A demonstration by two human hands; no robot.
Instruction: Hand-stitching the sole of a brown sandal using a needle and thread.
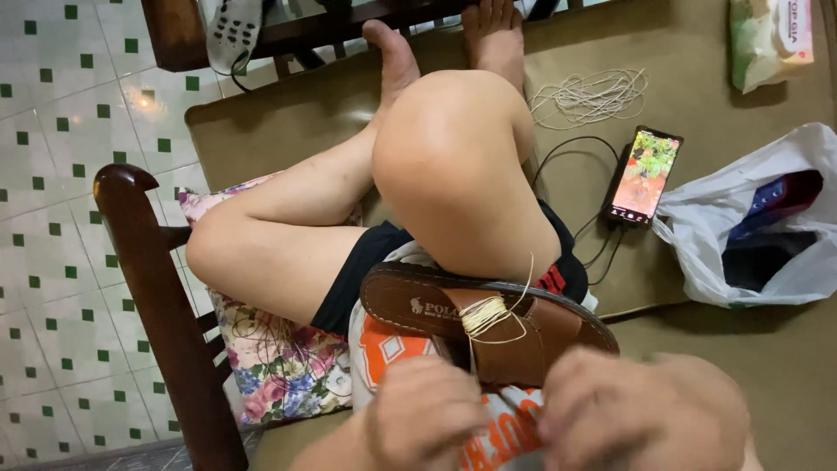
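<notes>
A brown leather sandal [488, 327] lies across the person's lap, resting against the raised thigh, with pale cord [485, 315] wound several times around its strap. The left hand [425, 420] sits just below the sandal's near edge, its fingers curled together in a loose fist; it is too blurred to tell whether it grips the cord. The right hand [641, 410] sits beside it under the sandal's right end, fingers bunched and also blurred, touching or nearly touching the sole. One strand of cord rises from the winding along the thigh. On the brown mat [697, 174], a loose coil of the same cord [591, 94] lies toward the far edge, a lit phone [643, 176] beside a white plastic bag [750, 227] near the right edge. A floral cushion [279, 366] lies under the legs.
</notes>
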